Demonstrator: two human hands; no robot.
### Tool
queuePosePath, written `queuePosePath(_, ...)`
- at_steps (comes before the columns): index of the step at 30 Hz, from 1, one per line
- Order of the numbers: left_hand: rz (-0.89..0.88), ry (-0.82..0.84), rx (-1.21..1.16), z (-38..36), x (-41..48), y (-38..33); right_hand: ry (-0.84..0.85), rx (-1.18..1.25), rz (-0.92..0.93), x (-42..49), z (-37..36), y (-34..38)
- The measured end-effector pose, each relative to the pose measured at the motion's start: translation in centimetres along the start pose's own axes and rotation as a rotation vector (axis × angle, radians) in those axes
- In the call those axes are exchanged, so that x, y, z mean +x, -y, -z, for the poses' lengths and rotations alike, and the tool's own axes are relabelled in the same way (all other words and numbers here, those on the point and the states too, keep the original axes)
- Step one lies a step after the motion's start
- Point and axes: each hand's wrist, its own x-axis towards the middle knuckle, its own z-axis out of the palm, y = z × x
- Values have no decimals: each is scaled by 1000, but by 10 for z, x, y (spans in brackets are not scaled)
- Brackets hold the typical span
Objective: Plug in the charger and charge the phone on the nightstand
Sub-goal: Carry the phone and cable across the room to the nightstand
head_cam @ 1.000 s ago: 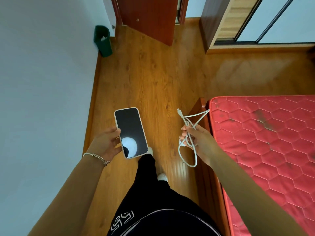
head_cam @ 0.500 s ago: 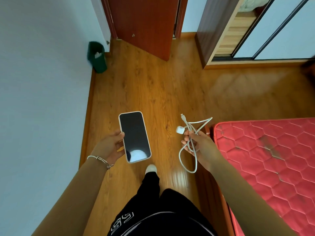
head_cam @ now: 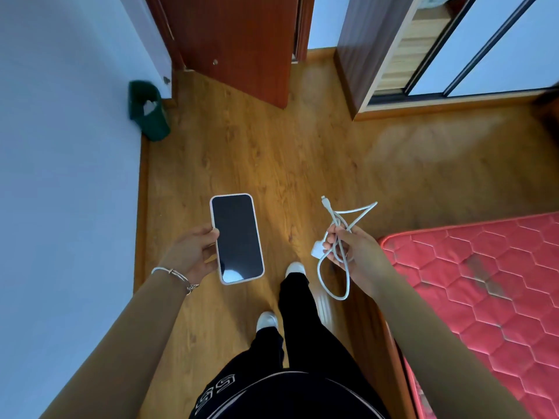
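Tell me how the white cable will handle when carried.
Probably floppy: the cable hangs in a slack loop below the right hand. Likely light: a few fingers hold it. Its free connector end may swing or snag.

soft daylight, glare on floor [head_cam: 305, 246] (edges bend, slight blur)

The phone [head_cam: 237, 238] has a black screen in a pale case; the charger cable [head_cam: 334, 255] is white, the mattress [head_cam: 490, 285] red with hexagon quilting, the bin [head_cam: 148, 111] dark green.

Green bin [head_cam: 148, 111] by wall; red door [head_cam: 239, 40]; red mattress [head_cam: 484, 282] w/ stains.
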Motion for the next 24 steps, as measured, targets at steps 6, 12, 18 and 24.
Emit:
queuePosePath(6, -13, 12, 22, -51, 45, -48, -34, 0, -1, 47, 15, 52)
queuePosePath(12, -5, 52, 7, -106, 85, -90, -60, 55, 9, 87, 36, 91)
queuePosePath(18, -6, 101, 23, -143, 125, -130, -134, 75, 17, 121, 50, 121)
queuePosePath(24, 11, 152, 80, -175, 176, -172, -201, 153, 20, 160, 59, 142)
